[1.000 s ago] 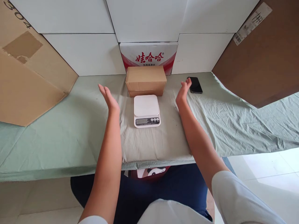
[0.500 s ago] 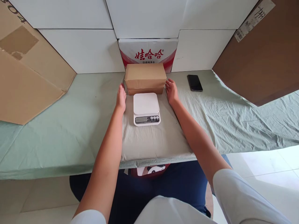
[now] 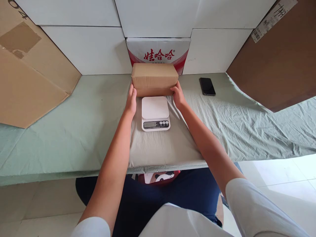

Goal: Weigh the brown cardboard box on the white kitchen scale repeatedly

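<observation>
Your left hand and right hand are half curled, gripping the brown box by its ends just behind the white scale; whether its base clears the green cloth is hard to tell. Behind and right of the scale lies a phone; farther behind the scale, a red-printed carton stands below white panels.

A black smartphone lies on the green tablecloth, near the large brown carton at right, which bears a barcode label. Another big cardboard carton fills the left; between them, a red-and-white Wahaha carton sits below white panels.
</observation>
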